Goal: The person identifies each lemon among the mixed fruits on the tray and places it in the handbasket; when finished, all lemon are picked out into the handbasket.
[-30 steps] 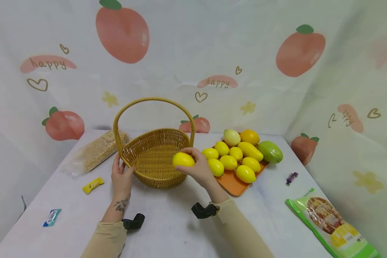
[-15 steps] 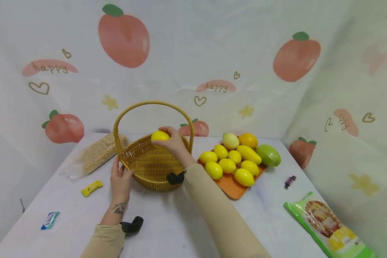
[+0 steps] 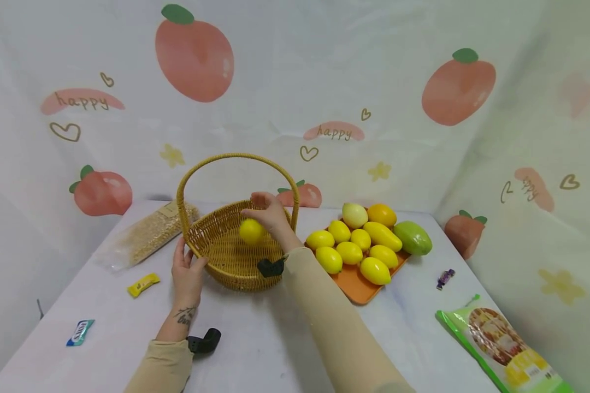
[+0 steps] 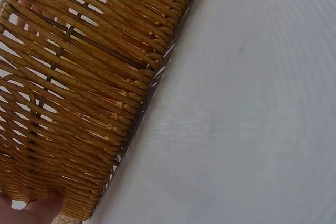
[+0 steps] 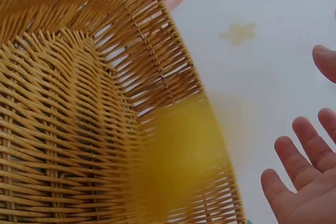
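Observation:
A yellow lemon (image 3: 252, 232), blurred with motion, is in the air inside the wicker basket (image 3: 241, 280), below my right hand (image 3: 271, 215). That hand is spread above the basket's back right part and holds nothing; the right wrist view shows its fingers (image 5: 302, 169) apart from the blurred lemon (image 5: 178, 156). My left hand (image 3: 187, 277) holds the basket at its left side, thumb near the front rim and fingers along the outer wall. In the left wrist view the woven wall (image 4: 79, 77) fills the left part, with fingertips at the bottom corner.
Right of the basket, an orange tray (image 3: 358, 290) carries several lemons (image 3: 349, 252), a mango (image 3: 383, 236) and other fruit, with a green papaya (image 3: 413, 238) at its edge. A grain bag (image 3: 152, 232), wrapped candies (image 3: 143, 285) and a green food packet (image 3: 503, 344) lie around.
My right hand carried the lemon from near the tray leftward over the basket, then opened; the lemon has dropped away below the fingers. My left hand stays at the basket's left side.

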Demonstrator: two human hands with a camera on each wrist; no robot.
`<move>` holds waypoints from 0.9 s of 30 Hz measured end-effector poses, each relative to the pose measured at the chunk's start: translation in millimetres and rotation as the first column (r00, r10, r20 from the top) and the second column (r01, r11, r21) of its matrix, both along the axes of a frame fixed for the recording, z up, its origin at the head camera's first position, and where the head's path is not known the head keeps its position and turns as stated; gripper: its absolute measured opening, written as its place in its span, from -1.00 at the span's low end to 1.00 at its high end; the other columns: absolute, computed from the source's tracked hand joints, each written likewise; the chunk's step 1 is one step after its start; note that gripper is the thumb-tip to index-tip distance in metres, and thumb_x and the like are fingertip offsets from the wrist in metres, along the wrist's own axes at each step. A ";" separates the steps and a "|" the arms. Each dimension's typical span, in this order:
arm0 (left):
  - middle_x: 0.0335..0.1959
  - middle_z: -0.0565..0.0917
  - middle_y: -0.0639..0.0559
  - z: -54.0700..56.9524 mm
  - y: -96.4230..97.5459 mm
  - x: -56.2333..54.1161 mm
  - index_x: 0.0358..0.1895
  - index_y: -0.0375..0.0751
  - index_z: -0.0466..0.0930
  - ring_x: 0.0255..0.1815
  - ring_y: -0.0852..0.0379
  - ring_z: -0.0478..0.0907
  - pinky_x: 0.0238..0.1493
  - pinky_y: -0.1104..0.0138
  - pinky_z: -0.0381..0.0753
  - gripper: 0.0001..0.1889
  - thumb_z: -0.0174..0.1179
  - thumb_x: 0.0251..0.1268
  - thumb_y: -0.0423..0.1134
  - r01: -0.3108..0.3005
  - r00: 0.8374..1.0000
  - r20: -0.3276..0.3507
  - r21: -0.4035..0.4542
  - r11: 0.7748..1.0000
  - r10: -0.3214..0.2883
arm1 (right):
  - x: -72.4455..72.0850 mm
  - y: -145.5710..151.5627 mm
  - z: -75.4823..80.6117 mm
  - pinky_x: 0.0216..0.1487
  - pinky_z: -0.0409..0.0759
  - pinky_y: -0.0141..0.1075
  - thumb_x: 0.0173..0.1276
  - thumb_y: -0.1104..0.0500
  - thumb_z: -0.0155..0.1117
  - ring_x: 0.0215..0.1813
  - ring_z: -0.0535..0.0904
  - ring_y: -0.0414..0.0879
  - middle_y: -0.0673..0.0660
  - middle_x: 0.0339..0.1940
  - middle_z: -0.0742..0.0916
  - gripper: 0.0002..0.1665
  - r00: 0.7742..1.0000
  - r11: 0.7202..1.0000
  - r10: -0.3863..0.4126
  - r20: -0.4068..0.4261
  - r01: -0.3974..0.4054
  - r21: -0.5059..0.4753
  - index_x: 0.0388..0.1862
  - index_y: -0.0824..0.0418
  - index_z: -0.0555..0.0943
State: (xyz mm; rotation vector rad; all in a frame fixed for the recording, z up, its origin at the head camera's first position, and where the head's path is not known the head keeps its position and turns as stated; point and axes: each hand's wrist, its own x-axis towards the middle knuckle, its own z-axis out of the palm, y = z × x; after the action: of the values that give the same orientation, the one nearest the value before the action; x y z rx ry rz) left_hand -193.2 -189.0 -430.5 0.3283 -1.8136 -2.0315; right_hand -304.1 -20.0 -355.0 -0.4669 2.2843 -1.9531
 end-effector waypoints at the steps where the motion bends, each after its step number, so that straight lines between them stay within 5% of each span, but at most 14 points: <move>1: 0.51 -0.14 0.11 -0.3 -0.1 -0.3 0.48 -0.04 -0.12 0.45 -0.01 0.06 0.16 0.52 0.39 -0.22 -0.10 0.21 -0.55 -0.001 1.000 -0.001 0.002 1.000 0.001 | 1.8 1.5 0.3 0.23 0.42 -0.21 0.12 0.17 0.37 0.27 0.40 -0.06 0.09 0.21 0.54 -0.39 1.000 1.000 0.000 -0.005 0.000 -0.004 0.20 0.14 0.45; 8: 0.51 -0.14 0.08 -1.2 -0.9 -0.5 0.48 -0.06 -0.11 0.44 -0.02 0.08 0.01 0.67 0.40 -0.22 -0.07 0.20 -0.54 0.001 1.000 -0.005 0.014 1.000 -0.001 | 29.0 30.6 0.9 0.23 0.42 -0.19 0.12 0.26 0.35 0.20 0.46 0.04 0.24 0.15 0.56 -0.42 0.991 0.995 0.091 -0.100 -0.095 -0.027 0.16 0.28 0.45; 15: 0.51 -0.15 0.06 0.1 -0.2 -1.2 0.48 -0.10 -0.12 0.45 -0.03 0.04 -0.15 0.74 0.38 -0.22 -0.10 0.18 -0.56 0.006 1.000 -0.026 0.018 1.000 -0.005 | 71.9 100.9 -8.1 0.29 0.35 -0.07 0.07 0.34 0.37 0.19 0.45 0.16 0.37 0.10 0.56 -0.42 0.986 0.977 0.139 -0.093 -0.152 -0.152 0.10 0.40 0.44; 21: 0.51 -0.13 0.10 -1.1 0.7 -2.1 0.48 -0.05 -0.12 0.44 -0.02 0.07 -0.08 0.70 0.41 -0.22 -0.09 0.20 -0.54 0.016 1.000 -0.012 0.022 1.000 -0.016 | 90.2 178.2 -32.8 0.30 0.31 -0.01 0.08 0.37 0.34 0.21 0.42 0.16 0.41 0.14 0.52 -0.44 0.997 0.998 -0.016 -0.081 0.012 -0.054 0.10 0.42 0.44; 27: 0.51 -0.11 0.08 -0.8 -0.1 -1.0 0.48 -0.06 -0.11 0.44 -0.04 0.07 -0.09 0.69 0.42 -0.21 -0.09 0.17 -0.56 0.010 1.000 -0.024 0.022 1.000 -0.010 | 86.4 234.9 -56.7 0.34 0.28 -0.17 0.10 0.37 0.32 0.16 0.44 -0.26 0.33 0.18 0.52 -0.44 0.977 0.974 -0.211 -0.043 0.214 0.077 0.12 0.37 0.44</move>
State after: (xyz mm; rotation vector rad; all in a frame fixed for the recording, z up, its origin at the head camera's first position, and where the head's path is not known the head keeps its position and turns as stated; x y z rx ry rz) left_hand -194.2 -189.2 -431.3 0.3006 -1.7837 -2.0547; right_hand -217.7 214.9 -411.7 -0.2594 2.5182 -1.9462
